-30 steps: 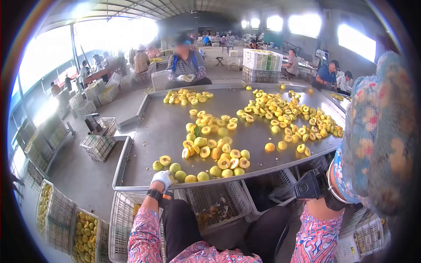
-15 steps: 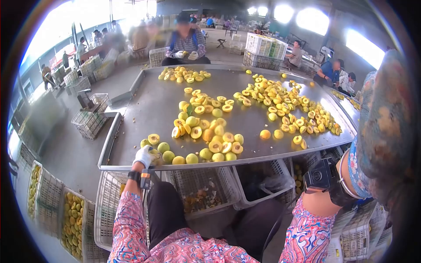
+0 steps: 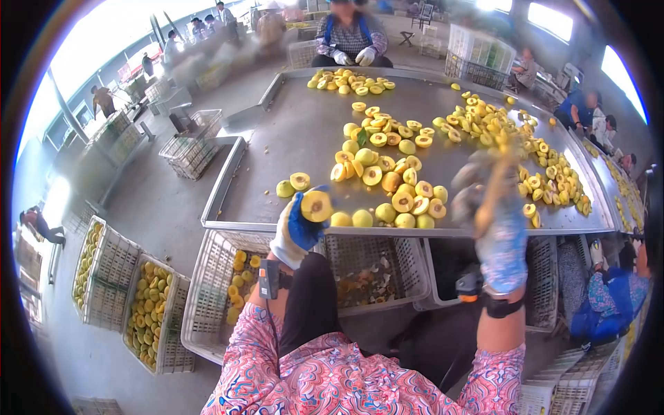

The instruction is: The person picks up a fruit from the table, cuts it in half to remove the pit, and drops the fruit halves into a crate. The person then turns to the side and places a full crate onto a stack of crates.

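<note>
Your left hand [image 3: 296,235], in a white-and-blue glove, is wrapped around a cut fruit [image 3: 317,206] at the near edge of a metal table [image 3: 297,149], its flat face turned toward you, a grip that probably keeps the cut side free of your fingers. Your right hand [image 3: 477,197], well apart from the left, is raised over the table near a heap of cut fruit [image 3: 550,162]; a loose group of fruit [image 3: 387,181], some whole and some cut, lies nearer you, likely to keep it within easy reach. Below the edge stand a crate of fruit [image 3: 202,304] and a crate of scraps [image 3: 408,270], seemingly set close so that little carrying is needed. Across the table sits a person [image 3: 349,34], gloved hands together, head cut off by the frame. Motion blurs your right hand, so you cannot tell whether its fingers are closed, or whether the brownish streak [image 3: 494,187] beside it is a tool. Your left sleeve [image 3: 249,346] and leg hide part of the fruit crate, and the dark bin [image 3: 443,266] under the table shows no clear contents.
</note>
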{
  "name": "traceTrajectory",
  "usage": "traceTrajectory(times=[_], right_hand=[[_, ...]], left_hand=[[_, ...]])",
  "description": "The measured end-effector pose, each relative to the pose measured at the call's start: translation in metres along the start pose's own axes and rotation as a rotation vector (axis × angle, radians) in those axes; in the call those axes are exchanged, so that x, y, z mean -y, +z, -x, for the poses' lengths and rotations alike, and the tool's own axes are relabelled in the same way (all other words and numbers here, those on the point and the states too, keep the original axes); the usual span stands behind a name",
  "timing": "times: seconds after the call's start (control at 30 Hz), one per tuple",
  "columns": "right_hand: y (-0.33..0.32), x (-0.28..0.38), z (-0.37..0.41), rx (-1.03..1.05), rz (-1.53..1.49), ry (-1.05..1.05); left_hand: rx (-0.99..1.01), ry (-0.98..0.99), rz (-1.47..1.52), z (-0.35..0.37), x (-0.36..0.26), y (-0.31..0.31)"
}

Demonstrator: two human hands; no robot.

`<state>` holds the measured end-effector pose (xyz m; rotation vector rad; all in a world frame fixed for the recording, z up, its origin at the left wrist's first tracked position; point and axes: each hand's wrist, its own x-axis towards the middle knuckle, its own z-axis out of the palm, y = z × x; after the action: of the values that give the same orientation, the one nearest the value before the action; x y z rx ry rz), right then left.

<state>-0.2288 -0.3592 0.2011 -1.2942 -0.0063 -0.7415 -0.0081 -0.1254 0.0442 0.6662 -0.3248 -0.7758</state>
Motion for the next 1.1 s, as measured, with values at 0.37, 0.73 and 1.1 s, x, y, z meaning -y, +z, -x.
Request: traceTrajectory(times=[0.37, 0.73, 1.1], right_hand=[[0.016, -0.153, 0.073, 0.459, 0.944, 0.076], [0.016, -0.164, 0.078, 0.466, 0.864, 0.313], [0.025, -0.140, 0.076, 0.329, -0.125, 1.036]], left_hand=[[-0.014, -0.099, -0.282, 0.019, 0.051, 0.038], [-0.038, -0.077, -0.339, 0.022, 0.072, 0.035], [-0.121, 0.260, -0.640, 0.024, 0.096, 0.035]])
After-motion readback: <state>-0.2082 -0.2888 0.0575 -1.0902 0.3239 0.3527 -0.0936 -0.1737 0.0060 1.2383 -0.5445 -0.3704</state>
